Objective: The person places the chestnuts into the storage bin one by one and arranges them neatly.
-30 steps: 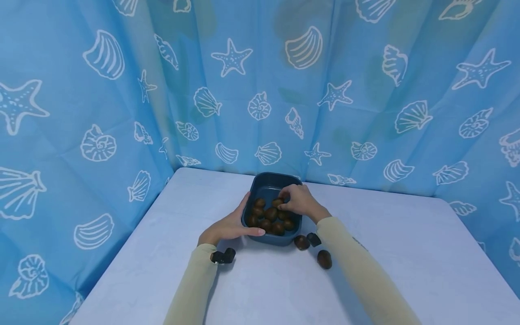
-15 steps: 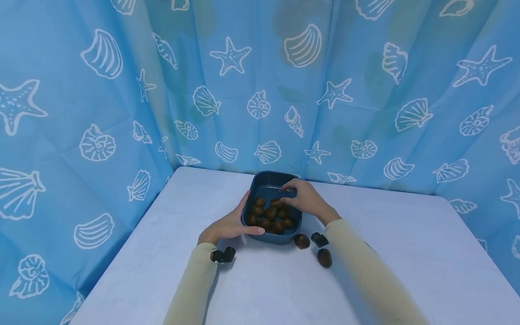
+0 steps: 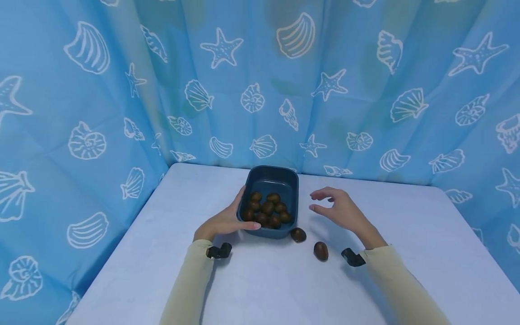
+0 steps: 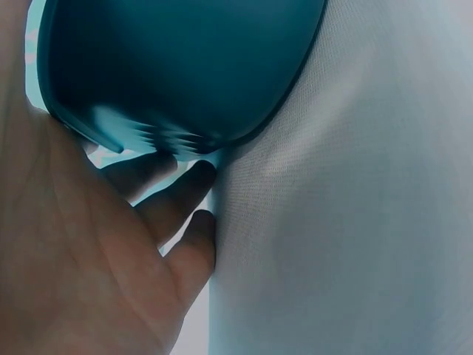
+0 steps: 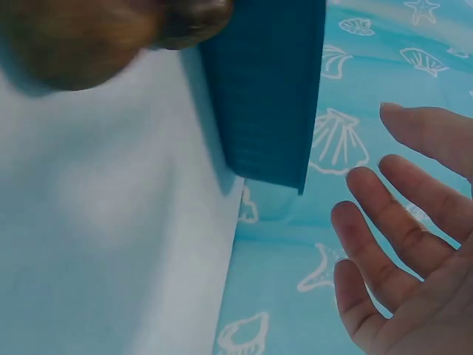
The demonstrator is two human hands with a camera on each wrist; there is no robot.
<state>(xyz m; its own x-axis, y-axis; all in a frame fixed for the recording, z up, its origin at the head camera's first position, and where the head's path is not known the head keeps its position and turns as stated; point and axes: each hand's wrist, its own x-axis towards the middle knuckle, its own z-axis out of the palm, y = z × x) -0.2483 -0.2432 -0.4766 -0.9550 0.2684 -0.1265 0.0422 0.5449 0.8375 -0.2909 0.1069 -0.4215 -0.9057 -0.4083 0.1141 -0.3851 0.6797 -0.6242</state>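
A dark blue rectangular container (image 3: 273,233) stands toward the back of the table, holding several brown chestnuts (image 3: 267,208) in its nearer part. My left hand (image 3: 225,222) grips its near left corner, thumb over the front rim and fingers along the left side. In the left wrist view those fingers (image 4: 177,200) bend against the outside of the container wall (image 4: 185,74). To the right of the container my right hand (image 3: 343,210) hovers with nothing in it, fingers loosely bent and apart. Two more chestnuts lie on the table: one (image 3: 298,234) by the container's near right corner, another (image 3: 321,251) nearer me.
A white cloth (image 3: 260,284) covers the table. Blue curtains (image 3: 227,95) with white shell and starfish prints hang behind and on the left. A small black camera (image 3: 352,257) sits on the right wrist, another (image 3: 219,251) on the left.
My right hand has let go of a chestnut inside the container and moved out to the right over the table. My left hand has stayed on the container. The head view has shifted slightly.
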